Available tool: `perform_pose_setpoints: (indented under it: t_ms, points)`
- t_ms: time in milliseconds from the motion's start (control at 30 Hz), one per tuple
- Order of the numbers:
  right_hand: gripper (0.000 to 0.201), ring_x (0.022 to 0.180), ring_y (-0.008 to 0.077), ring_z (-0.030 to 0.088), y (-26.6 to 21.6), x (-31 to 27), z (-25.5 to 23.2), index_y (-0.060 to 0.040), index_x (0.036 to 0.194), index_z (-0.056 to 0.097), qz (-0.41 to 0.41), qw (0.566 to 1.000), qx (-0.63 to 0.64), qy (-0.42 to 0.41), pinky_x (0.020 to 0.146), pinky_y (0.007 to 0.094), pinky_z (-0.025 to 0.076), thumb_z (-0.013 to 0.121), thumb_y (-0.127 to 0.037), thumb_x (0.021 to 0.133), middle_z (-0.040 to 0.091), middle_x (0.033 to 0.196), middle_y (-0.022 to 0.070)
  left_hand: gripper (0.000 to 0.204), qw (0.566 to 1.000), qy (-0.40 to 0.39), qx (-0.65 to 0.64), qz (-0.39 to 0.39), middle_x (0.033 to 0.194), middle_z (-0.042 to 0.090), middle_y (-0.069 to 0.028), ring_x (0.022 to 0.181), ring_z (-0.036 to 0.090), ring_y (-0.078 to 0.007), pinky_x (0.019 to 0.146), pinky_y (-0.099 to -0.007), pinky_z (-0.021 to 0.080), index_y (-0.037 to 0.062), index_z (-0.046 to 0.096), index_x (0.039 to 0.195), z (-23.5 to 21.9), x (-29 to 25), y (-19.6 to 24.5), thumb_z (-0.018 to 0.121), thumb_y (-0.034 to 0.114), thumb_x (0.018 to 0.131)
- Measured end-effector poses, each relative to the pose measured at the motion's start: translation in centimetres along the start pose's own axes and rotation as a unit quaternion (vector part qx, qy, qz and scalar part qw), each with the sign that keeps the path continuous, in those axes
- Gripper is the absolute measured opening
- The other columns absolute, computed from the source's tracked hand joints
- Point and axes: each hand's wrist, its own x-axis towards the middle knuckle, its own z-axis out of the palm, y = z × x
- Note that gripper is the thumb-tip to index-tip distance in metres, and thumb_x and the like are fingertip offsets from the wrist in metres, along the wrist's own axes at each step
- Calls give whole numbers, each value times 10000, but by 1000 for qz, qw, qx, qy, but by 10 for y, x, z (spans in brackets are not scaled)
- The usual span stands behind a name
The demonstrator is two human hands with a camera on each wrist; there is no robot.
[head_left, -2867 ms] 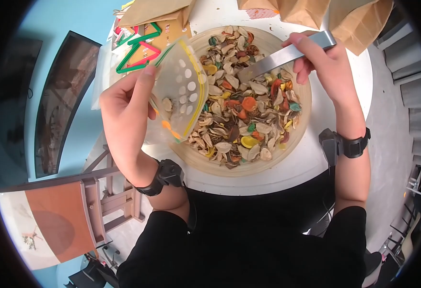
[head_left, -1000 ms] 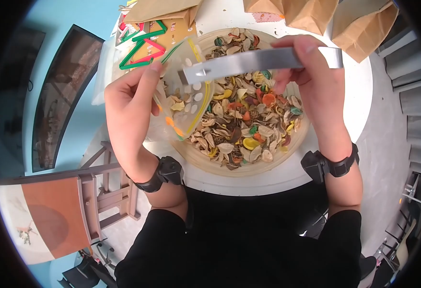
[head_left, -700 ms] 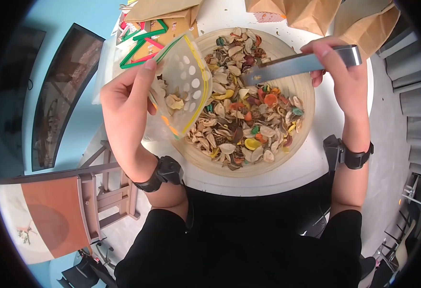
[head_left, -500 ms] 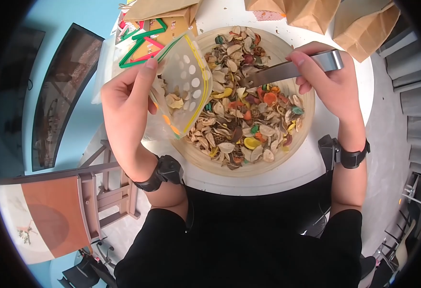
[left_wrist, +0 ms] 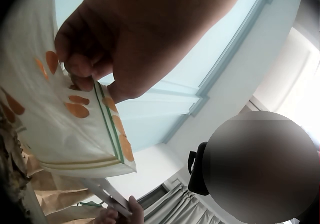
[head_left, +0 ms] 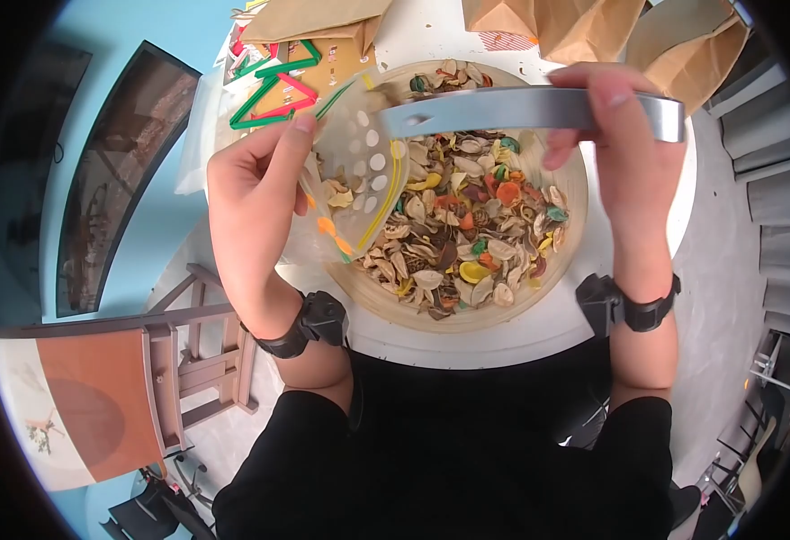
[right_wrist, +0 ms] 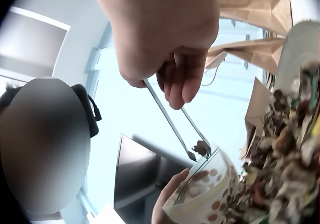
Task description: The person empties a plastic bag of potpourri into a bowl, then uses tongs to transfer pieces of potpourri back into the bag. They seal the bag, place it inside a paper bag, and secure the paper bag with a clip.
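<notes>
My left hand [head_left: 260, 193] pinches the edge of a clear zip bag [head_left: 327, 236] with white dots and orange spots, holding its mouth open. A few dried pieces [head_left: 339, 194] lie inside it. My right hand [head_left: 629, 153] grips metal tongs [head_left: 512, 112], whose tips reach the bag's mouth. In the right wrist view a brown dried piece [right_wrist: 201, 148] sits at the tong tips, just over the bag [right_wrist: 200, 196]. Below, a round pale tray [head_left: 557, 270] carries a heap of potpourri [head_left: 467, 225] in beige, orange, yellow and green.
Brown paper bags [head_left: 584, 27] stand along the far side of the white table [head_left: 683, 193]. Another paper bag [head_left: 309, 20] lies at the back left, close to green and pink folded strips [head_left: 278, 85]. A wooden chair [head_left: 197, 360] is at the lower left.
The tongs went from over the zip bag down into the potpourri, then came back left to the bag's mouth with a brown piece. The left hand keeps its hold, shifting slightly right.
</notes>
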Motion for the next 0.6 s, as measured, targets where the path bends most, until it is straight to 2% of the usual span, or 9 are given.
perform_pose_setpoints:
  t_ms: [67, 167, 200, 300, 333, 400, 467, 600]
  points:
    - [230, 541, 121, 615, 1, -3, 13, 27, 936, 704, -10, 1000, 15, -3, 521, 234, 497, 621, -188, 933, 667, 705, 77, 266, 1000, 11, 4, 1, 599, 522, 34, 483, 426, -35, 446, -210, 321, -39, 731, 916, 0, 0, 0, 661, 218, 917]
    - [250, 542, 128, 615, 7, 4, 0, 29, 936, 703, -38, 999, 23, 21, 525, 238, 497, 620, -207, 931, 666, 703, 81, 262, 999, 29, 21, 20, 594, 517, 38, 483, 421, -34, 444, -210, 321, -37, 732, 913, -3, 1, -1, 662, 215, 916]
    - [409, 575, 185, 610, 8, 7, -14, 93, 977, 647, -7, 1000, -20, 12, 552, 292, 503, 506, -292, 962, 626, 730, 122, 260, 999, 38, 27, 28, 593, 516, 39, 483, 418, -33, 444, -210, 321, -36, 733, 911, -5, 2, -1, 663, 215, 916]
    - [251, 548, 137, 612, 30, 23, -36, 35, 940, 698, -29, 997, -25, 74, 546, 246, 496, 625, -205, 926, 647, 678, 75, 248, 999, 43, 28, 18, 618, 549, 33, 577, 412, -28, 546, -205, 285, -34, 739, 905, -7, 2, 0, 645, 195, 922]
    - [256, 589, 120, 613, 39, 23, -36, 28, 981, 694, -8, 991, -68, 115, 574, 238, 497, 658, -218, 920, 644, 692, 59, 252, 999, 42, 21, 19, 607, 536, 35, 546, 409, -28, 511, -206, 294, -33, 737, 903, -6, 2, -1, 652, 204, 921]
    - [271, 619, 105, 610, 56, 25, -38, 18, 1002, 693, 1, 993, -89, 83, 591, 231, 494, 683, -238, 912, 645, 712, 48, 263, 999, 39, 9, 22, 585, 509, 39, 482, 403, -27, 442, -208, 313, -32, 732, 898, -2, 2, -1, 666, 222, 919]
    - [295, 664, 80, 602, 62, 25, -39, -2, 1011, 697, 15, 994, -99, 54, 623, 217, 488, 712, -276, 902, 647, 749, 34, 264, 999, 29, 22, 23, 584, 506, 41, 480, 401, -28, 441, -208, 309, -30, 733, 902, -2, 2, -1, 666, 225, 920]
    - [275, 637, 79, 592, 61, 23, -38, 0, 992, 694, 30, 992, -115, 38, 616, 212, 479, 696, -262, 909, 639, 727, 27, 267, 999, 26, 35, 25, 582, 503, 43, 475, 402, -30, 440, -209, 302, -27, 733, 904, -2, 2, -1, 668, 231, 920]
